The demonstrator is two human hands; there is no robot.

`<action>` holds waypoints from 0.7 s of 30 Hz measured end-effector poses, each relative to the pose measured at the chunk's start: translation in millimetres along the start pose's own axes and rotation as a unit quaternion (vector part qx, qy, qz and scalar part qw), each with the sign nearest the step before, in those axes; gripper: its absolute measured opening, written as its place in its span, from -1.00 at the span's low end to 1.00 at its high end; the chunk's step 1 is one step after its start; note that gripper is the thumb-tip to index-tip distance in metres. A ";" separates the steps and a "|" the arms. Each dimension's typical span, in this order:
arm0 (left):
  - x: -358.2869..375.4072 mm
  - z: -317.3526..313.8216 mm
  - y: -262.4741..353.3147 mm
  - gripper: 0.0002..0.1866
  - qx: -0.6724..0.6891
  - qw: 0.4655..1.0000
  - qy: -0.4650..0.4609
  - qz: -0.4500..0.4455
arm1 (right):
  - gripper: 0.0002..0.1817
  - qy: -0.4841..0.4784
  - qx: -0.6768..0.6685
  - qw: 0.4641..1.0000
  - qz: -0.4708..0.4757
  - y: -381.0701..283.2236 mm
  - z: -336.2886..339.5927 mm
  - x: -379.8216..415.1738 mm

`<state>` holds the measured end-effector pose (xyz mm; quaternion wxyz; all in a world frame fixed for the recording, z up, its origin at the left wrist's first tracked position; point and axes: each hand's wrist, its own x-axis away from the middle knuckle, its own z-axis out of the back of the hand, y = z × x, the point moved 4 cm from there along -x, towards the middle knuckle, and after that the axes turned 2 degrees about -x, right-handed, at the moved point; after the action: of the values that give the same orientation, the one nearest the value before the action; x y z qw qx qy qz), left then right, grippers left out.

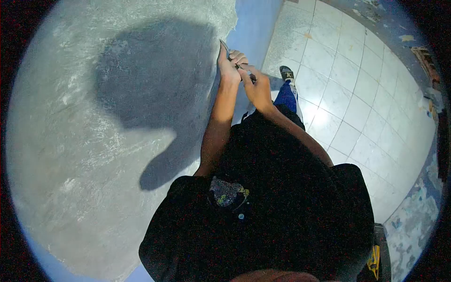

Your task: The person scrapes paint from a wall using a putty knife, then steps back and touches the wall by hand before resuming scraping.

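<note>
Both hands meet high in the view, close beside the wall. My left hand [229, 69] is closed around a thin, flat-bladed tool [224, 45], with the thumb pointing up along the blade. My right hand [258, 89] is closed just below and to the right, its fingers on the dark, narrow end of the same tool near the left palm. Fingers hide much of the tool, so I cannot tell its exact kind. To the left, a rough grey plastered patch [56, 155] covers much of the wall, with a dark shadow falling across it.
Blue wall surface [253, 23] borders the plaster. White floor tiles [347, 84] stretch to the right, where my sandalled foot [286, 73] stands. A worn, peeling wall [418, 216] runs along the far right. Something yellow [374, 262] shows at the bottom right, beside my black shirt [291, 197].
</note>
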<state>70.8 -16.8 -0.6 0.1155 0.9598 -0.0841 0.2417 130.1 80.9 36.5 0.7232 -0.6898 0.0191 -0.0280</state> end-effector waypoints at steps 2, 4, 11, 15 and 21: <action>-18.7 -2.0 9.9 -0.54 -0.095 0.995 0.007 -0.002 | -0.80 0.010 -0.006 1.000 0.001 -1.8 -4.3 -3.6; -22.8 -0.7 11.1 -0.54 -0.139 0.990 0.023 -0.010 | -0.79 0.010 -0.019 1.000 -0.020 7.8 -8.5 -16.6; -7.6 -9.8 6.1 -0.54 -0.141 0.986 0.073 -0.058 | -0.78 -0.013 -0.003 0.997 -0.080 5.6 -2.9 -5.9; -8.8 -1.9 5.4 -0.53 -0.112 0.988 0.083 -0.073 | -0.77 -0.027 -0.041 0.995 -0.081 18.7 -3.2 -6.1; -20.1 12.6 9.3 -0.52 -0.117 0.988 0.083 -0.062 | -0.77 -0.004 -0.047 0.998 -0.050 28.0 -10.5 -5.6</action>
<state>56.9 -26.8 -19.4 0.2482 0.9198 -0.0418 0.3009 124.2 72.1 8.0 0.6879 -0.7231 -0.0167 -0.0602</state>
